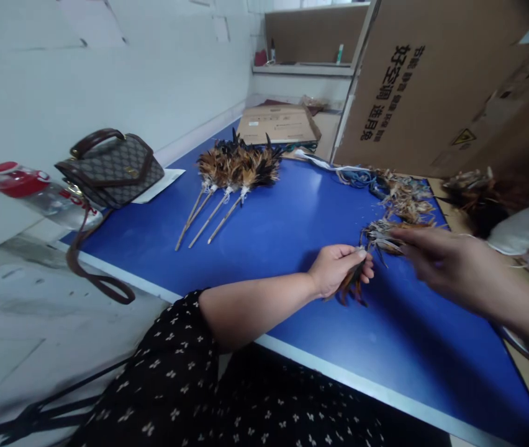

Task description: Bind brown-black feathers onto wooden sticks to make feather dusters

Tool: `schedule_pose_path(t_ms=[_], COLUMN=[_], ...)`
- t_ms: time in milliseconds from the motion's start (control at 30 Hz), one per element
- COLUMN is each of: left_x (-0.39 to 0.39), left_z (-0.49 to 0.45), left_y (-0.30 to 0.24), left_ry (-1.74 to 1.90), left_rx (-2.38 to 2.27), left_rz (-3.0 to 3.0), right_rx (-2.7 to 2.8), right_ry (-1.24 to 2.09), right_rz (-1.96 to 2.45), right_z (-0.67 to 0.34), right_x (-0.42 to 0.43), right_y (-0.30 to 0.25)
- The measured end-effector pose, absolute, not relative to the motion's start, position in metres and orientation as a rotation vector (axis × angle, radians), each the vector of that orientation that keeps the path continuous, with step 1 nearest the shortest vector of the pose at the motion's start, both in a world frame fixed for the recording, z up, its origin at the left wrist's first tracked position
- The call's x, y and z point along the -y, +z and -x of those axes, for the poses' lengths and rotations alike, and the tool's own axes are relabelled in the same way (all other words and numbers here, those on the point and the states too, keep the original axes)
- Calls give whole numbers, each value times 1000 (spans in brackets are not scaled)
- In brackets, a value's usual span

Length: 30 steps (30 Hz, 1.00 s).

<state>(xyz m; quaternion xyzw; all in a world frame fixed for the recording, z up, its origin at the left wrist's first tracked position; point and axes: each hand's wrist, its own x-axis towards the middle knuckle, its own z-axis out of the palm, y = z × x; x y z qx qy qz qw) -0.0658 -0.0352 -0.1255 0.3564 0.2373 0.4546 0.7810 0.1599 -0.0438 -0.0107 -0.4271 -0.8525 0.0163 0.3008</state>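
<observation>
My left hand (339,270) is closed in a pinch around a small bunch of brown and dark feathers (352,287), their tips hanging down below the fingers. Over at the right, my right hand (441,264) reaches in with its fingertips at a loose pile of feathers (380,234) on the blue tabletop. Motion blurs those fingers, so whether they grip a feather is unclear. Behind that pile lies a longer heap of pale brown feathers (406,195). Several feather dusters (241,167) with thin sticks rest side by side at the back left of the table.
A patterned handbag (120,171) and a clear bottle with a red cap (22,180) stand at the left edge. Flattened cardboard (278,123) lies at the back, with a large cardboard panel (436,81) upright behind. A white spool (528,226) stands at the right.
</observation>
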Motion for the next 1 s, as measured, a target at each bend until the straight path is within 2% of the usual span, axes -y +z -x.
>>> schedule_pose_path(t_ms=[167, 767, 1000], left_x=[41, 33, 31], left_z=[69, 72, 73], left_y=[-124, -121, -122], left_ry=[932, 991, 1075], left_rx=[-539, -594, -632], left_rz=[-836, -805, -769], right_rx=[2272, 1983, 1830], right_ry=[331, 333, 158], right_rz=[1078, 1093, 1239], right_z=[-117, -133, -144], right_x=[42, 56, 53], right_y=[-48, -98, -108])
